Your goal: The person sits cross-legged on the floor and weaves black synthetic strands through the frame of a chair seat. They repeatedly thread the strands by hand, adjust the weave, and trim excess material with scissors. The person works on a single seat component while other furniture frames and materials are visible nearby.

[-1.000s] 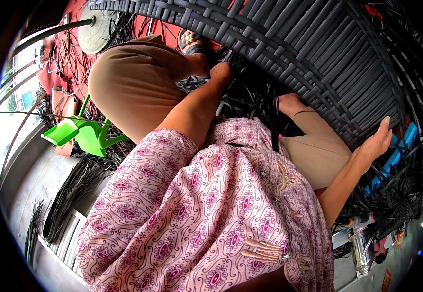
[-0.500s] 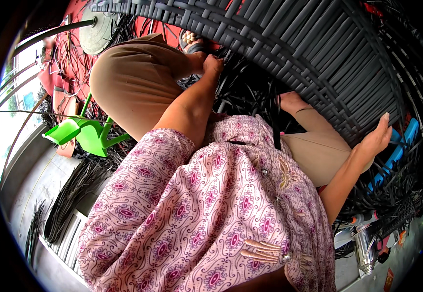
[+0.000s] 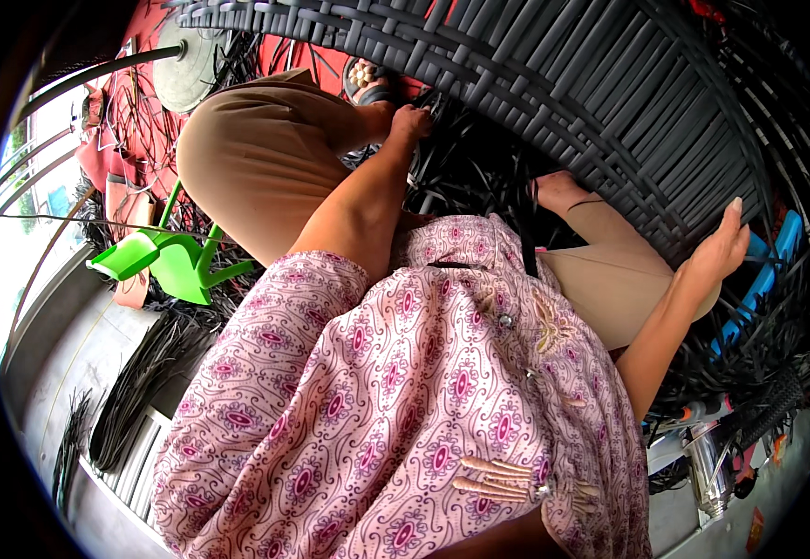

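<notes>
A large dark woven wicker panel (image 3: 554,84) curves across the top of the view. My left hand (image 3: 411,123) reaches forward to its lower edge, fingers curled among loose black wicker strips (image 3: 465,172). My right hand (image 3: 723,250) rests flat with fingers together against the panel's right side, holding nothing. My pink patterned top (image 3: 405,401) and tan trousers (image 3: 265,168) fill the middle. Whether the left fingers grip a strip is hidden.
A green plastic stool (image 3: 167,261) lies at the left beside bundles of black strips (image 3: 135,391) on the concrete floor. A round fan base (image 3: 186,70) stands at the upper left. Blue plastic parts (image 3: 759,279) and a metal can (image 3: 707,466) sit at the right.
My left hand has moved forward and up along the panel's lower edge into the loose strips. My right hand has shifted slightly upward on the panel.
</notes>
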A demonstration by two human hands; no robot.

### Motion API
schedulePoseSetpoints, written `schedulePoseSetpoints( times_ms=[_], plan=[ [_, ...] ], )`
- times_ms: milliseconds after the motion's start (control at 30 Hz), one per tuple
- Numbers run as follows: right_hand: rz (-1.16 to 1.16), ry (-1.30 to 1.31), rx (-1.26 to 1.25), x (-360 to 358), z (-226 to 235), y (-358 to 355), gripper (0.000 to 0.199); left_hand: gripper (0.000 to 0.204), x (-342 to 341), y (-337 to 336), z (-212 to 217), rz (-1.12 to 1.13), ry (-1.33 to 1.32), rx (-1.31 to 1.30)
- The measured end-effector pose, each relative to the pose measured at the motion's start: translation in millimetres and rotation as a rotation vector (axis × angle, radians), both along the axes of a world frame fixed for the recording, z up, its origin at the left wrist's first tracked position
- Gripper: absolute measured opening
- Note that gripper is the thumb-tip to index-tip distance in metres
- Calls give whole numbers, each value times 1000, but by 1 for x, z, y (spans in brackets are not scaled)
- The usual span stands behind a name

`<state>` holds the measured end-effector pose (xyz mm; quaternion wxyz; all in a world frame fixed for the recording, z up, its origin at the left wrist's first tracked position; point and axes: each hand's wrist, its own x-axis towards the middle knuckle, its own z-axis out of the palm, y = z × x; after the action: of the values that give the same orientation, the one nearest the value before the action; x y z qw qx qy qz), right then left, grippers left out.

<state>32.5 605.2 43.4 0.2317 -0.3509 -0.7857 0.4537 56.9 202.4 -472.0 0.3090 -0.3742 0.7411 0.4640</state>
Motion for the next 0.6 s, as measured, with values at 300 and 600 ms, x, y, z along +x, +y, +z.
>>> schedulePoseSetpoints(
  times_ms=[300, 600],
  plan=[
    [124, 79, 104, 8, -13, 17, 42, 55, -16, 67, 210, -634, 422, 69],
    [143, 40, 238, 31, -31, 21, 56, 35, 22, 81, 528, -1024, 588, 233]
  ],
)
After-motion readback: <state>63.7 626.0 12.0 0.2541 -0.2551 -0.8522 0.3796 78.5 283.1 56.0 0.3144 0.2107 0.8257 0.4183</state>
